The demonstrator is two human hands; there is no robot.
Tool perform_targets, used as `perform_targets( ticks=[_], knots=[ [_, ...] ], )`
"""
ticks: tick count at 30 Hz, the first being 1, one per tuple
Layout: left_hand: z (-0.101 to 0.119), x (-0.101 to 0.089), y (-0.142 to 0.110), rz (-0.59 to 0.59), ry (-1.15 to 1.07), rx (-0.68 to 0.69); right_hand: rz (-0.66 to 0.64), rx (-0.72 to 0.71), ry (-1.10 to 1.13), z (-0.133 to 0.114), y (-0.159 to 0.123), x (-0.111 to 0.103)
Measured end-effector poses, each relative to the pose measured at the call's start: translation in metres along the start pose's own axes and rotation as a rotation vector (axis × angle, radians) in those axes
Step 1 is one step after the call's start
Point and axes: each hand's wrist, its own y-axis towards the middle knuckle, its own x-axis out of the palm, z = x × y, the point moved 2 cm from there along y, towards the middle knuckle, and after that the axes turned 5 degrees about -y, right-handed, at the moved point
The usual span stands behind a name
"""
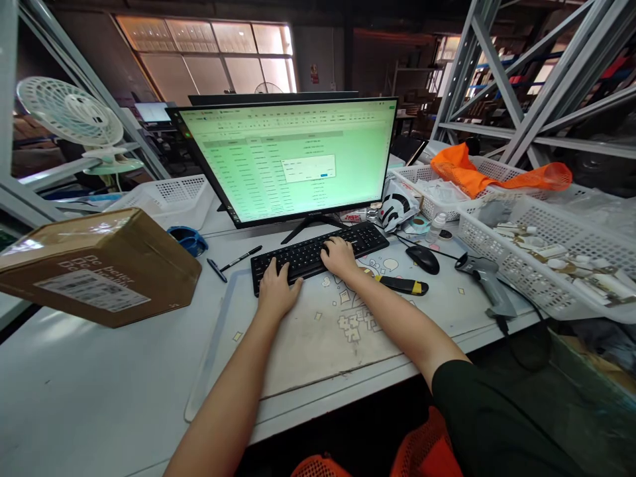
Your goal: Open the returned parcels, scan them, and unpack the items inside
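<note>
Both of my hands rest on a black keyboard (pixel 305 258) in the middle of the desk. My left hand (pixel 277 290) lies over the keyboard's left end, fingers apart on the keys. Farther right, my right hand (pixel 340 257) sits over the middle keys with its fingers spread and slightly bent. Behind the keyboard stands a monitor (pixel 268 192) showing a green-tinted spreadsheet and a small dialog box; its text is too small to read. A black mouse (pixel 423 259) lies right of the keyboard, apart from my hand. Near my right forearm lies a yellow-and-black cutter (pixel 405 285).
A brown carton (pixel 163 271) stands tilted at left, near a blue tape dispenser (pixel 187 241) and pens (pixel 242 258). On the right are a barcode scanner (pixel 489 285) and white baskets (pixel 501 245), one with an orange cloth (pixel 462 169). A fan (pixel 72 111) stands behind left.
</note>
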Motion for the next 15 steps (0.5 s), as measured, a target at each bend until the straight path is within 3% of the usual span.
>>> perform_targets(
  ticks=[5,15],
  knots=[
    [0.0032,-0.0034,-0.0009,0.071,0.01,-0.019,0.005,-0.004,-0.003,-0.0001,-0.0004,0.0003],
    [0.0034,-0.0013,-0.0026,-0.074,0.072,-0.045,-0.053,-0.085,0.03,-0.0007,-0.0006,0.003]
  ],
)
